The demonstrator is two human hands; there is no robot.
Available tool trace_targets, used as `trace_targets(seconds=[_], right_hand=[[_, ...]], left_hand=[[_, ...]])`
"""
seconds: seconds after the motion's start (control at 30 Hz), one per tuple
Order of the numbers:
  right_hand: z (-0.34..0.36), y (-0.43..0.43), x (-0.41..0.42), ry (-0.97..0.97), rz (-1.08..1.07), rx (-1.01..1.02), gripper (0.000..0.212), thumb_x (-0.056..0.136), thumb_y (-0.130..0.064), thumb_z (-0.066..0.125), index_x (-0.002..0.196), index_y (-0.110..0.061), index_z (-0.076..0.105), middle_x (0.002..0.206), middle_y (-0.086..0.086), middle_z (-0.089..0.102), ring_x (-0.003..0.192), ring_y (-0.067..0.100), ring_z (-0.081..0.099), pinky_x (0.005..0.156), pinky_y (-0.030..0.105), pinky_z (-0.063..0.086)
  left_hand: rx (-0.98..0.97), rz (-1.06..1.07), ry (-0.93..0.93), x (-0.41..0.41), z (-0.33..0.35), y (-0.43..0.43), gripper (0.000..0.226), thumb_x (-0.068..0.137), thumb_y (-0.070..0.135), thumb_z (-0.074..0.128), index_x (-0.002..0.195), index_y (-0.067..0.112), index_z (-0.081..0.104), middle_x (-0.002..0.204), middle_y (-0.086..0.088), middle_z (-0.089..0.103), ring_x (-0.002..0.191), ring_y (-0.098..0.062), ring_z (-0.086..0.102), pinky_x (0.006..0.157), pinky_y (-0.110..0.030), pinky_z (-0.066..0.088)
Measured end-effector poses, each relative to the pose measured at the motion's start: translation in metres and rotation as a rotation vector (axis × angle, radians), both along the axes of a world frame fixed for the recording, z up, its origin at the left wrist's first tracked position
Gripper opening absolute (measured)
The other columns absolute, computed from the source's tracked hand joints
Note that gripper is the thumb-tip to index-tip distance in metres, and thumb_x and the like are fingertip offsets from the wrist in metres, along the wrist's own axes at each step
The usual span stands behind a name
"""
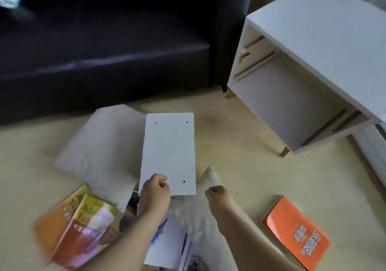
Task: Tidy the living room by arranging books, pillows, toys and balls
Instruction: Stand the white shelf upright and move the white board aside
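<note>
Two yellow-red books [83, 224] lie by your left arm and an orange book [296, 231] on your right, all on the floor [240, 145]. Your left hand [155, 189] grips a white board [169, 153] by its near edge, over the left pillow [100, 151], likely to clear it away. Your right hand [217, 193] is curled, apparently empty, above the right pillow [200, 214]. Beyond stand an open cabinet [313, 30] and a sofa [104, 62].

Pale wood floor [229, 137], dark sofa [104, 51] behind, white open-fronted cabinet [323, 30] on gold legs
</note>
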State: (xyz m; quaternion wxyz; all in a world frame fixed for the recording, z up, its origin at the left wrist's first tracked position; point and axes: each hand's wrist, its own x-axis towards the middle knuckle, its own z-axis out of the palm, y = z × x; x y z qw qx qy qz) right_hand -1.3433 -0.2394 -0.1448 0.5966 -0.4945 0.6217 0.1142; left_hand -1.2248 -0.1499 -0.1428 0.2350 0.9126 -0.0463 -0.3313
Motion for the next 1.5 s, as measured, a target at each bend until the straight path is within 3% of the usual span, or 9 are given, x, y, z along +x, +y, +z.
trace_targets(seconds=[0.07,0.2,0.37,0.6,0.83,1.0,1.23,1.4,1.5], right_hand=[[-0.003,0.015,0.018,0.039,0.075,0.023,0.012,0.098,-0.020,0.041,0.103,-0.020,0.053,0.100,0.005,0.060,0.075,0.015,0.049,0.054,0.020,0.033],[-0.039,0.022,0.054,0.029,0.067,-0.014,0.054,0.099,-0.020,0.042,0.148,-0.011,0.022,0.147,0.011,0.036,0.129,0.027,0.042,0.094,0.026,0.036],[-0.091,0.019,0.087,-0.062,-0.108,0.038,0.039,0.098,-0.011,0.039,0.136,-0.006,0.036,0.108,0.006,0.042,0.095,0.021,0.042,0.082,0.032,0.038],[-0.118,0.027,0.090,-0.149,-0.366,0.058,0.014,0.096,-0.012,0.040,0.093,-0.015,0.053,0.100,0.010,0.058,0.093,0.028,0.056,0.090,0.045,0.047],[-0.083,0.024,0.066,-0.258,-0.538,0.133,0.017,0.098,-0.023,0.047,0.113,-0.015,0.050,0.088,-0.001,0.056,0.075,0.013,0.053,0.059,0.023,0.042],[-0.030,-0.003,0.052,-0.291,-0.508,0.050,0.016,0.096,-0.024,0.049,0.098,-0.010,0.055,0.087,0.002,0.057,0.073,0.016,0.053,0.060,0.026,0.042],[0.049,-0.086,-0.001,-0.380,-0.371,-0.255,0.014,0.095,-0.015,0.047,0.085,-0.014,0.057,0.080,-0.001,0.057,0.068,0.012,0.051,0.058,0.021,0.038],[0.061,-0.132,-0.057,-0.442,-0.342,-0.352,0.036,0.093,-0.003,0.044,0.124,-0.021,0.051,0.114,-0.006,0.059,0.102,0.014,0.056,0.083,0.023,0.042],[0.040,-0.142,-0.095,-0.399,-0.323,-0.335,0.052,0.096,-0.009,0.048,0.144,-0.019,0.030,0.144,-0.004,0.036,0.120,0.013,0.042,0.092,0.024,0.030]], left_hand=[[0.040,-0.013,-0.031,0.026,-0.016,0.026,0.032,0.088,0.008,0.047,0.117,0.017,0.060,0.130,-0.009,0.052,0.113,-0.029,0.052,0.093,-0.031,0.042],[0.029,-0.034,0.078,0.063,-0.059,0.050,0.062,0.087,0.012,0.054,0.144,0.018,0.030,0.146,-0.007,0.030,0.131,-0.028,0.036,0.103,-0.031,0.034],[-0.207,0.274,0.460,0.086,-0.104,0.043,0.074,0.078,0.032,0.058,0.144,0.021,0.024,0.142,-0.005,0.040,0.126,-0.029,0.043,0.102,-0.035,0.038],[-0.317,0.511,0.462,0.092,-0.135,0.042,0.011,0.088,0.023,0.048,0.077,0.020,0.050,0.098,-0.011,0.056,0.084,-0.024,0.052,0.075,-0.034,0.041],[-0.338,0.394,0.334,0.079,-0.082,0.040,0.020,0.088,0.035,0.054,0.092,0.015,0.053,0.103,-0.013,0.060,0.096,-0.030,0.057,0.081,-0.036,0.046],[-0.333,0.212,0.207,0.078,-0.022,0.021,0.040,0.091,0.045,0.052,0.082,0.006,0.050,0.084,-0.008,0.054,0.073,-0.021,0.051,0.063,-0.029,0.038],[-0.543,0.462,0.568,0.025,0.039,-0.077,0.049,0.088,0.062,0.042,0.110,0.019,0.052,0.100,-0.001,0.063,0.087,-0.022,0.062,0.072,-0.033,0.050],[-0.449,0.544,0.208,-0.036,0.042,-0.151,0.052,0.087,0.060,0.046,0.073,0.010,0.048,0.075,-0.001,0.051,0.064,-0.022,0.048,0.059,-0.030,0.038],[-0.353,0.555,0.131,-0.065,0.017,-0.172,0.055,0.091,0.058,0.041,0.086,0.004,0.053,0.087,-0.010,0.054,0.076,-0.030,0.048,0.069,-0.033,0.034]])
